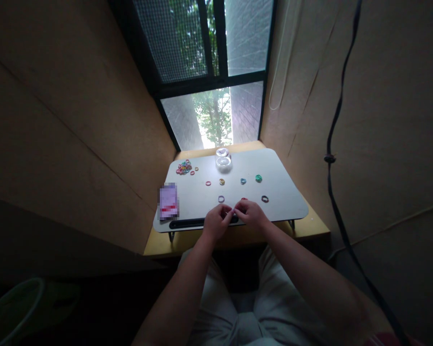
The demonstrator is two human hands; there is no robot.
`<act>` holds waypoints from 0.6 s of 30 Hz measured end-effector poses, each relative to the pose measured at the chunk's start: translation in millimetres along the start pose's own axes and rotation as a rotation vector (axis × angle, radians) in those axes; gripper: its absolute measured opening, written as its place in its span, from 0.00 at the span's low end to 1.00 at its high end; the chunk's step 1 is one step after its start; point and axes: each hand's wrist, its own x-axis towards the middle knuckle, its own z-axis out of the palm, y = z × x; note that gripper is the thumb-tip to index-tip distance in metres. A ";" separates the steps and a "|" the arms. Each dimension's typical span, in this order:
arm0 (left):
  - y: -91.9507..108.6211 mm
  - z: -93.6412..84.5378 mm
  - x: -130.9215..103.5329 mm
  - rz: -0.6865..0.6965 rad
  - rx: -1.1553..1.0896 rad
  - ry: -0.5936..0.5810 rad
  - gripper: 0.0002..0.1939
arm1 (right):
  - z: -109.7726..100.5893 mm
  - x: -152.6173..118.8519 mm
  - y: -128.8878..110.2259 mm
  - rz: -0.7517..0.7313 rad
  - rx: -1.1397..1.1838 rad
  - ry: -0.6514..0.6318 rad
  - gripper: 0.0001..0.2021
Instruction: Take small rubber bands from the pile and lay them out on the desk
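My left hand (218,220) and my right hand (248,212) meet over the near edge of a white folding table (195,202). Both hands have their fingers pinched together around something tiny and pale pink, too small to name. Beyond them lie small rings: a pink one (208,183), a yellow one (222,181), a blue one (243,181), a green one (259,178), a lilac one (221,199) and a dark one (265,198). A red one (244,199) is partly hidden behind my right hand. A colourful pile of rings (184,167) sits at the far left.
A clear round container (223,162) stands at the table's back, its lid-like disc (222,152) behind it. A blurred purple packet (169,201) lies at the left. A black strip (187,223) runs along the front edge. A dark cord (337,206) hangs at the right.
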 end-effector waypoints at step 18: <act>1.0 -0.4 1.4 -0.012 0.013 -0.030 0.11 | -0.2 -0.7 2.7 -0.021 -0.008 -0.006 0.05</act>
